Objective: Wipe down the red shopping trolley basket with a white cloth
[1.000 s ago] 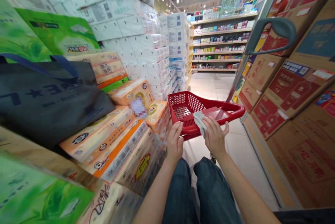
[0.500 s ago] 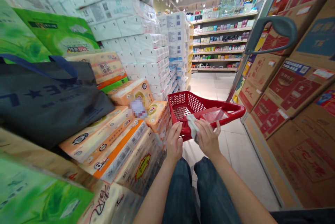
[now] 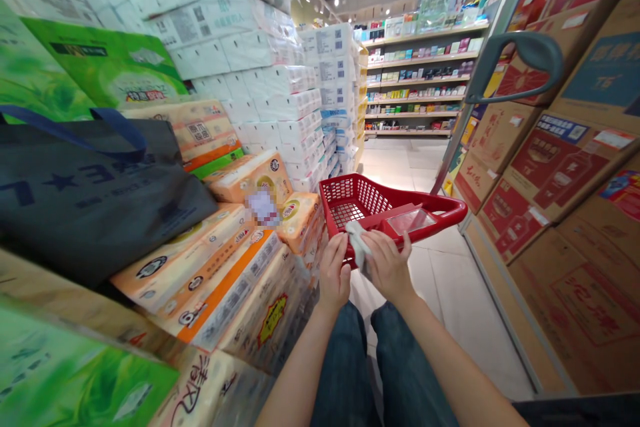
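Observation:
A red plastic shopping basket [image 3: 395,204] with perforated walls is in front of my knees, its long pointed handle end toward the right. My left hand [image 3: 335,274] grips the near left rim of the basket, fingers curled over the edge. My right hand [image 3: 387,264] presses a pale grey cloth [image 3: 357,240] against the same near rim, just right of my left hand. The fingers of the right hand are closed on the cloth, with the little finger raised. Part of the rim is hidden under the hands and cloth.
At left, stacked tissue packs [image 3: 240,280] carry a dark grey tote bag [image 3: 100,194]. White paper packs [image 3: 240,54] rise behind. Cardboard cartons [image 3: 545,160] line the right side, near a post with a grey loop handle [image 3: 517,67]. Stocked shelves [image 3: 415,80] stand beyond the tiled floor [image 3: 407,160].
My right hand and the cloth have slid left along the basket's near rim, closer to my left hand. My left hand and the basket have stayed almost in place.

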`<action>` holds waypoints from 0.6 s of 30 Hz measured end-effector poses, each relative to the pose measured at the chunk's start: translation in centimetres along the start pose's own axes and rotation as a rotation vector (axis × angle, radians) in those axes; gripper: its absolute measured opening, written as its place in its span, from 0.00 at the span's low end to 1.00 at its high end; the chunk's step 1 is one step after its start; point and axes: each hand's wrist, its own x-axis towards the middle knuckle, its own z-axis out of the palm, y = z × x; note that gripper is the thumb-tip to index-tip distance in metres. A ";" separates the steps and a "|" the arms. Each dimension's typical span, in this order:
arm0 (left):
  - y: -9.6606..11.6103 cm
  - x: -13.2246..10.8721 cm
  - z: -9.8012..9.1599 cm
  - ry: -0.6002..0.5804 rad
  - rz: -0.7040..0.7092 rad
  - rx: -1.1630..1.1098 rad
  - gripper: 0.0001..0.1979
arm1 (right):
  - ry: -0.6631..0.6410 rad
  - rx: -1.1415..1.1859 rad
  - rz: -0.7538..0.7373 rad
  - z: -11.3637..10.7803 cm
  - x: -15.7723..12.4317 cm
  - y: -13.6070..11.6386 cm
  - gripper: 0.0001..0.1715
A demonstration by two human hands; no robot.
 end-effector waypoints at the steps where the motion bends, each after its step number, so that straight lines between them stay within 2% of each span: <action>1: 0.1 0.1 -0.1 -0.013 0.002 -0.003 0.29 | 0.015 -0.017 0.005 -0.4 -0.1 1.2 0.18; 3: 0.5 0.3 0.0 -0.024 0.002 -0.005 0.29 | 0.063 -0.044 0.051 -0.9 -0.3 2.6 0.17; 5: 0.8 0.4 0.4 -0.012 0.004 -0.001 0.29 | 0.124 -0.047 0.129 -0.7 -0.4 2.2 0.18; 8: 0.8 0.2 1.0 0.025 0.010 0.010 0.29 | 0.151 0.008 0.201 0.5 -0.2 -1.0 0.20; 10: 0.6 -0.1 1.2 0.039 0.011 0.013 0.30 | 0.114 0.054 0.179 1.3 -0.1 -3.1 0.21; 12: 0.2 -0.3 1.0 0.047 0.007 0.020 0.30 | 0.069 0.074 0.126 1.7 -0.1 -4.0 0.22; 14: 0.0 -0.4 0.7 0.041 0.003 0.029 0.30 | 0.033 0.061 0.052 1.4 -0.2 -3.3 0.22; 18: 0.1 0.0 0.1 0.005 0.023 0.022 0.29 | 0.042 -0.010 -0.010 -0.3 -0.5 0.8 0.20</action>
